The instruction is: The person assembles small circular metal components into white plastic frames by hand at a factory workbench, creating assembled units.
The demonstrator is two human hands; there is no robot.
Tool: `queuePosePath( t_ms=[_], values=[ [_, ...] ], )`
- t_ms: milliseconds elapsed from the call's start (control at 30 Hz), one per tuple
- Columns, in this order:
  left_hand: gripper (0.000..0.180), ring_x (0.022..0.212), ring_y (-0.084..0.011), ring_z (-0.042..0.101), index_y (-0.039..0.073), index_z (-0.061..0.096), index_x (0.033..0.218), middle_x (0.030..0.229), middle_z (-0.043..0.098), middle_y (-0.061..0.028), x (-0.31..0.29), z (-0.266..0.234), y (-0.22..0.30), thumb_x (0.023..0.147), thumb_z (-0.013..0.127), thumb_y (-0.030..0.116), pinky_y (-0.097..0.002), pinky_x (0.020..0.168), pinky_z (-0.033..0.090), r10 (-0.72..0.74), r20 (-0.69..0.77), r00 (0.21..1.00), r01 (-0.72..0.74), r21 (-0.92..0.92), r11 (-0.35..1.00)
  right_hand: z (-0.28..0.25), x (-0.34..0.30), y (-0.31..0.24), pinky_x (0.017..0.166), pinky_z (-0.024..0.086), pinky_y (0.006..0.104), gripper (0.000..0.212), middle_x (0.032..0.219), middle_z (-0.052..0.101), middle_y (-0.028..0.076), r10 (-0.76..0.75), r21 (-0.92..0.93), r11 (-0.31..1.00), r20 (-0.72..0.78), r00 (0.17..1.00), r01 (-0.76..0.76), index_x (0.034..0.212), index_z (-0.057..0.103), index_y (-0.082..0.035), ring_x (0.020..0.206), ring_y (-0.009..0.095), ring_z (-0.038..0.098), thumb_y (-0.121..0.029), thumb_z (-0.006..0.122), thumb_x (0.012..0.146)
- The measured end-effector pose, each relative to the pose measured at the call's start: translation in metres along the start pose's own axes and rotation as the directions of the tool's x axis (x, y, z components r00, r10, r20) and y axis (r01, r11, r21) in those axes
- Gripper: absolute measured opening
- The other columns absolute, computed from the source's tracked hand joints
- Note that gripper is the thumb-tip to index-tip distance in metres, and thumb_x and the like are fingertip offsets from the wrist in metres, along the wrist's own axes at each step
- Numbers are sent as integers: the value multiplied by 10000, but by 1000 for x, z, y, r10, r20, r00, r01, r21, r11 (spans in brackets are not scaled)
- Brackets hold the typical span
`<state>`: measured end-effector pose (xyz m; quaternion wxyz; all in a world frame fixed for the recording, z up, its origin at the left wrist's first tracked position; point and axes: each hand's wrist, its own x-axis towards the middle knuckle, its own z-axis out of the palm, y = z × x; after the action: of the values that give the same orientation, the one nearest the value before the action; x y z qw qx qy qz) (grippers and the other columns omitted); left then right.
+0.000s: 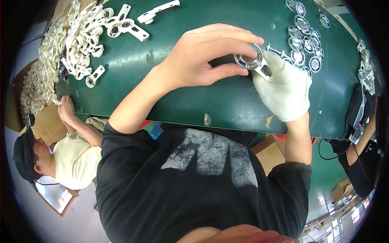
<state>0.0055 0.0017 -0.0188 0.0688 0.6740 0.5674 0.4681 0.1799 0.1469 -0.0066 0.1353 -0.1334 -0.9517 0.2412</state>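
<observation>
My bare left hand has its fingers and thumb on either side of a silver ring-shaped cap, pinching it at the rim. Beneath and beside this cap, a white plastic arm piece with a slot shows between my hands. My right hand, in a white glove, is closed round that arm piece. Whether the cap is fully seated on it I cannot tell. Just beyond the glove lie several loose silver ring caps and a thin white piece.
On the green table, white arm pieces form a large heap at the left. Finished-looking white pieces lie along the right edge, near a black bag. A co-worker sits at left; another person's arm shows at right.
</observation>
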Motion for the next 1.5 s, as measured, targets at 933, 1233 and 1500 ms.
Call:
queuePosePath(
  t_ms=[933, 1233, 1500],
  values=[
    [365, 1177, -297, 675, -45, 686, 1190, 1236, 698, -192, -12, 29, 20, 957, 732, 233, -382, 979, 544, -260, -42, 965, 211, -472, 856, 22, -14, 6, 506, 525, 394, 400, 634, 634, 102, -216, 97, 970, -69, 974, 222, 854, 594, -6, 559, 310, 670, -363, 775, 865],
    [328, 764, -114, 644, -2, 729, 993, 748, 666, -34, 55, -59, -41, 1047, 608, 297, -268, 697, 524, -839, 87, 538, 821, -281, 497, 7, 0, -7, 731, 561, 286, 375, 885, 730, 91, 138, 506, 855, -18, 990, -110, 1247, 649, 5, 728, 140, 680, -111, 732, 901],
    [337, 851, -154, 670, -64, 659, 1176, 930, 714, -97, 55, -117, -41, 1045, 585, 239, -278, 768, 542, -517, -275, 810, 583, 458, 671, 9, -3, -6, 787, 584, 332, 282, 953, 758, 159, 207, 433, 879, 28, 978, -198, 1182, 704, -26, 803, 249, 742, -161, 708, 934]
  ],
)
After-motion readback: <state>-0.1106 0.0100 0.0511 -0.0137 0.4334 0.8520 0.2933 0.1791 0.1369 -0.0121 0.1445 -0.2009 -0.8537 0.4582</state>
